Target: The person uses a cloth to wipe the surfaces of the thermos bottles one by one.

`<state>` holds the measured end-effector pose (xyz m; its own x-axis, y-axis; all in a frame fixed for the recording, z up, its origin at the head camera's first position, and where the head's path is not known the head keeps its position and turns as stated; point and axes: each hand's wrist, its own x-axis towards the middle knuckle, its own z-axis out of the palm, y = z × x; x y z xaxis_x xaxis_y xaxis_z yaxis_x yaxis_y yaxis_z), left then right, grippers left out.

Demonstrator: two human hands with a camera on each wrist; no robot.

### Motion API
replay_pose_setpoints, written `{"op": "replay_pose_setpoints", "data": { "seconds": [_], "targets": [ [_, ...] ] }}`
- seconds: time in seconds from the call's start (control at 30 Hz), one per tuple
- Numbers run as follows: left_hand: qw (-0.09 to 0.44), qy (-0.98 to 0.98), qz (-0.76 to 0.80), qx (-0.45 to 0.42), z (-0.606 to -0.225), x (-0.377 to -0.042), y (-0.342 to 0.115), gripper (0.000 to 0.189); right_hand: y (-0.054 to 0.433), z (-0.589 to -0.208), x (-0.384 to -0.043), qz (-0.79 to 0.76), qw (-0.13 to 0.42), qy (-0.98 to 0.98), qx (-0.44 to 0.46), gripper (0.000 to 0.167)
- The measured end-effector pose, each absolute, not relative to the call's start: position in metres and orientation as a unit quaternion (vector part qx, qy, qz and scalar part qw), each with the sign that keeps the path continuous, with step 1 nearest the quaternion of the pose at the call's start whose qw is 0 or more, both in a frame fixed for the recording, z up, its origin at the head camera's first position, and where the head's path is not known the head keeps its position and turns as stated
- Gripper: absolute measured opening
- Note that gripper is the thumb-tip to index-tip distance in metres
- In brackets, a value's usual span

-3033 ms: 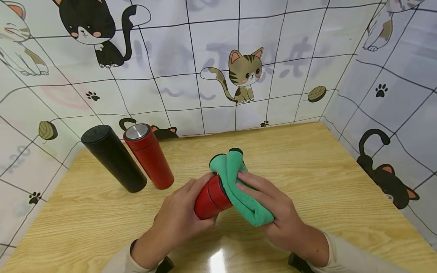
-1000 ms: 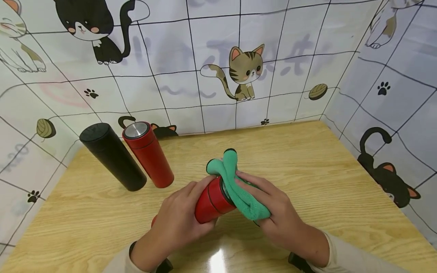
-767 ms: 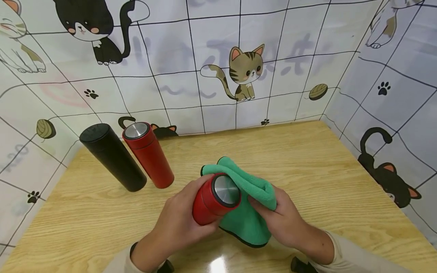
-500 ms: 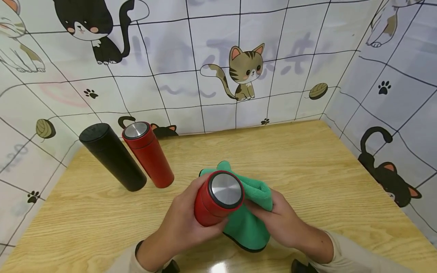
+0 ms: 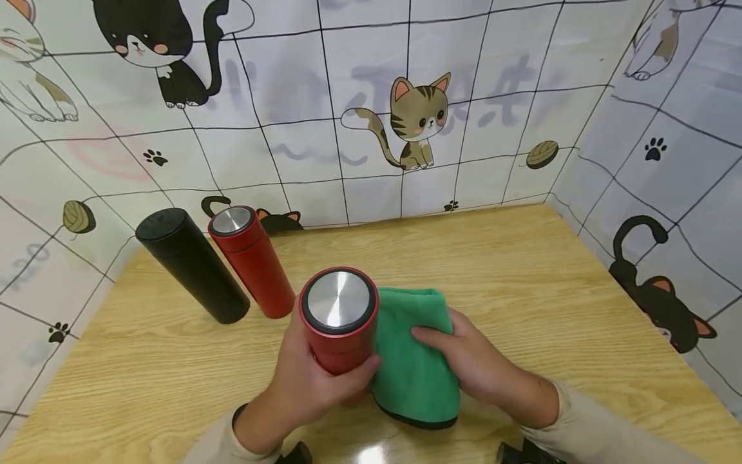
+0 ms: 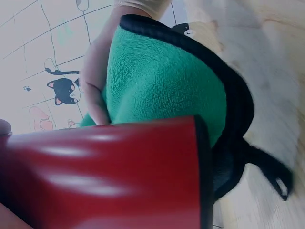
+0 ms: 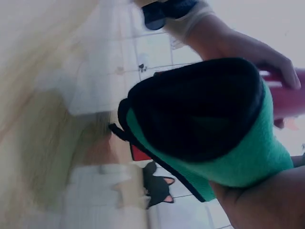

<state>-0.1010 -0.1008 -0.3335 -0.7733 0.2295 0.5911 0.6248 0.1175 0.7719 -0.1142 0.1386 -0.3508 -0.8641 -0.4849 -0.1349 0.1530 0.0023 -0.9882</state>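
A red thermos bottle [image 5: 342, 348] with a silver disc in its black-ringed top is gripped by my left hand [image 5: 301, 374], fingers behind it and thumb in front. The top faces up toward the head camera. Just right of it, my right hand [image 5: 475, 354] pinches a folded green towel [image 5: 414, 361] with dark edging, thumb on its front; the other fingers are behind the cloth. In the left wrist view the towel [image 6: 162, 81] lies against the side of the bottle [image 6: 109, 171], and a black loop [image 6: 271, 171] hangs from its edge.
A black thermos [image 5: 194, 267] and a second red thermos [image 5: 253, 264] stand side by side at the back left of the wooden table [image 5: 551, 309]. Behind and at both sides rises a cat-print sheet [image 5: 290, 96].
The bottle has turned upright and moved left, its top now toward the camera. The towel has come off the top, unfolded downward and sits at the bottle's right. The standing bottles have not moved.
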Motion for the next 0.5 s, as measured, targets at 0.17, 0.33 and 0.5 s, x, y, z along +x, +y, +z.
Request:
{"op": "replay_pose_setpoints", "data": {
  "seconds": [0.17,0.33,0.5],
  "targets": [
    [0.169,-0.709,-0.623,-0.286,-0.336,-0.103,-0.1,0.085,0.141,-0.357,-0.124,-0.737,0.302,0.602,-0.051,0.061],
    [0.184,-0.644,-0.662,-0.337,-0.335,-0.104,-0.099,0.073,0.141,-0.368,-0.13,-0.749,0.331,0.573,-0.039,0.058],
    [0.235,-0.57,-0.657,-0.435,-0.331,-0.109,-0.091,0.064,0.139,-0.379,-0.134,-0.75,0.371,0.544,-0.06,0.053]
  ]
}}
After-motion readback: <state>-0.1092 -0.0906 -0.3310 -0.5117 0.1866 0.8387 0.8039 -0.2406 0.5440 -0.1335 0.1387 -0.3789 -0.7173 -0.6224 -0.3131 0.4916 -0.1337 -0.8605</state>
